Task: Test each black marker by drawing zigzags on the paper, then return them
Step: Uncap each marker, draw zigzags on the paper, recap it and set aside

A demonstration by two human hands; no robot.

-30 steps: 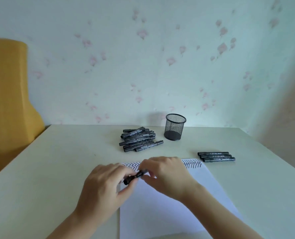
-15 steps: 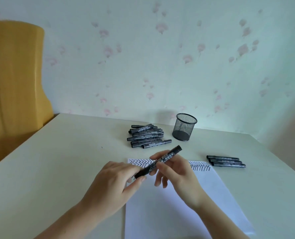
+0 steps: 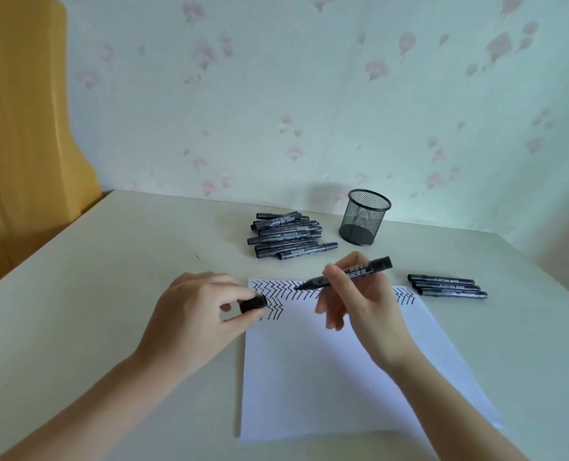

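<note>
Left hand point(image 3: 196, 314): pinches the marker cap point(image 3: 253, 302).
Right hand point(image 3: 359, 304): grips the uncapped black marker point(image 3: 346, 274), tip over the paper point(image 3: 326, 377).

Cup point(image 3: 365, 217), centre right: black metal mesh. Markers point(image 3: 286, 235): black plastic, slight sheen. Paper point(image 3: 316, 377): white, matt. Table point(image 3: 110, 277): smooth, pale, matt. Chair point(image 3: 20, 128), upper left: yellow wood-look.
</note>
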